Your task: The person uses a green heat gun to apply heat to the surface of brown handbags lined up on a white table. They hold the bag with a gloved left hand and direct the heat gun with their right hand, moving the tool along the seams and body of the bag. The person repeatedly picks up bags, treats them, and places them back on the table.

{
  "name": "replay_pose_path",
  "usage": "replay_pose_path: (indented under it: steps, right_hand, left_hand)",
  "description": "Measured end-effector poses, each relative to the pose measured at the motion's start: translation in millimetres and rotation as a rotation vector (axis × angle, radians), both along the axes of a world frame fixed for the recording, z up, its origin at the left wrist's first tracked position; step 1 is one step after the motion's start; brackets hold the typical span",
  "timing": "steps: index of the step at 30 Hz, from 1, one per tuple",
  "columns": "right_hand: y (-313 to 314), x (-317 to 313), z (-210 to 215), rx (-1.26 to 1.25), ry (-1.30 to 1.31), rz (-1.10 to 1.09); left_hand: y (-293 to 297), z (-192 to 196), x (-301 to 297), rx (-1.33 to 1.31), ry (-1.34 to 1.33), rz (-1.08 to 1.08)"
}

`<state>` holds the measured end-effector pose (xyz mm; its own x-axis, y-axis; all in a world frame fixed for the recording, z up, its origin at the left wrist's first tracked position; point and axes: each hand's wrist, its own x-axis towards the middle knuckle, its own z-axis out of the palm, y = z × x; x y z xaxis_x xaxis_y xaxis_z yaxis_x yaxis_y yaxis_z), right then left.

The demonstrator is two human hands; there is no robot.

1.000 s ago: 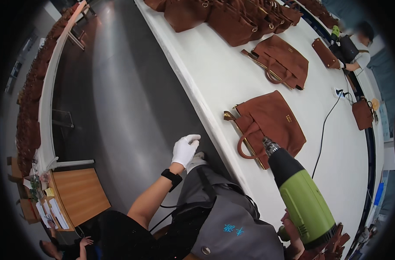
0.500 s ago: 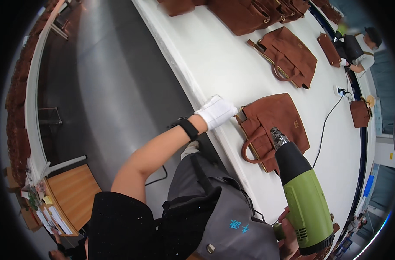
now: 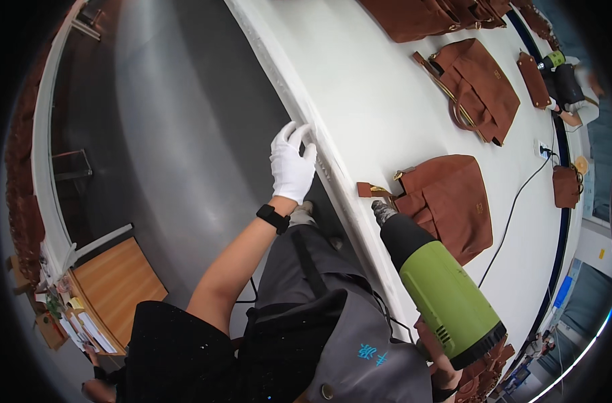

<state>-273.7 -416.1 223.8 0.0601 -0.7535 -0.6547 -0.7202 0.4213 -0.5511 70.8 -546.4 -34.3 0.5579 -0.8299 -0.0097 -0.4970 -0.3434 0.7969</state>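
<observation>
The near bag (image 3: 457, 208) lies on the white bench (image 3: 359, 121) in front of you. It is brown, and a short tab (image 3: 370, 191) sticks out from its left end, with a bit of gold next to it. Your right hand (image 3: 441, 359) is below the near bag and has its fingers wrapped around the heat gun (image 3: 447, 289). The gun is green and black, and it hides most of that hand. It also covers the lower left part of the near bag. Its metal tip points at the near bag's left end, close to the tab, but you can't tell if they touch. Your left hand (image 3: 294, 164) wears a white glove and is to the left of the near bag, by the bench edge. Its fingers are bent a little and spread apart, with nothing in them.

Above the near bag lies another brown bag (image 3: 477, 91), well apart from it. More brown bags (image 3: 427, 17) are past that one. To the right of the near bag runs a black cord (image 3: 511, 208), and past the cord is a small bag (image 3: 566, 187). Up and to the right of the near bag, another person (image 3: 578, 101) is by a brown bag with gold dots.
</observation>
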Motion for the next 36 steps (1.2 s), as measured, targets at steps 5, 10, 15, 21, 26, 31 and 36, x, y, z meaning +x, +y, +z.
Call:
replay_pose_path:
  steps: [5,10,15,21,26,31,36]
  right_hand:
    - [-24,11,1,-0.019,0.034,0.037]
    - [-42,33,7,-0.075,0.053,0.035]
    - [-49,57,13,-0.138,0.057,0.016]
    - [-48,59,12,-0.142,0.036,0.002]
    - [-33,57,11,-0.098,0.016,-0.04]
    - [-8,36,8,-0.041,-0.021,-0.089]
    - [9,32,1,-0.04,-0.079,-0.154]
  left_hand:
    - [35,-13,6,0.1,0.006,-0.037]
    - [57,-14,19,0.145,0.012,-0.067]
    - [60,-8,20,0.0,-0.038,-0.136]
    - [36,25,-1,-0.273,-0.12,-0.515]
    - [4,7,-43,-0.308,-0.242,-0.757]
    - [-25,30,-53,0.257,-0.028,-0.456]
    - [-11,18,-30,0.339,0.014,-0.326]
